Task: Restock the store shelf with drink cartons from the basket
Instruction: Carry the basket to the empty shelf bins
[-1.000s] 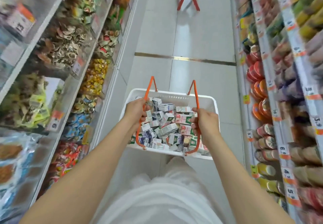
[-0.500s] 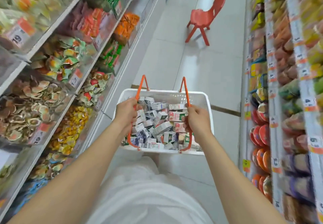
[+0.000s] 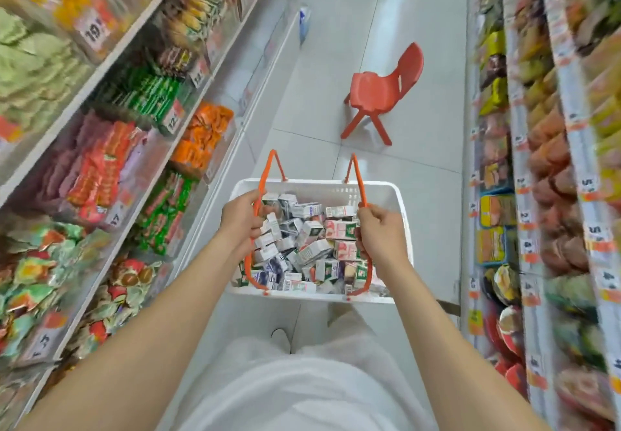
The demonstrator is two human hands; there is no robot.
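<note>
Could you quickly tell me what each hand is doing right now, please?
Left hand: closed on the basket's left orange handle.
Right hand: closed on the basket's right orange handle.

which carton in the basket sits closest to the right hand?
The pink-and-white carton lying flat just left of the right hand, touching its knuckles. The other drink cartons near it are mostly grey, blue or green and sit farther left.

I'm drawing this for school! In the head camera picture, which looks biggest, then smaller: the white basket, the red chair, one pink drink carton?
1. white basket, though it is nearer the camera
2. red chair, farther off, so unsure
3. pink drink carton
</note>
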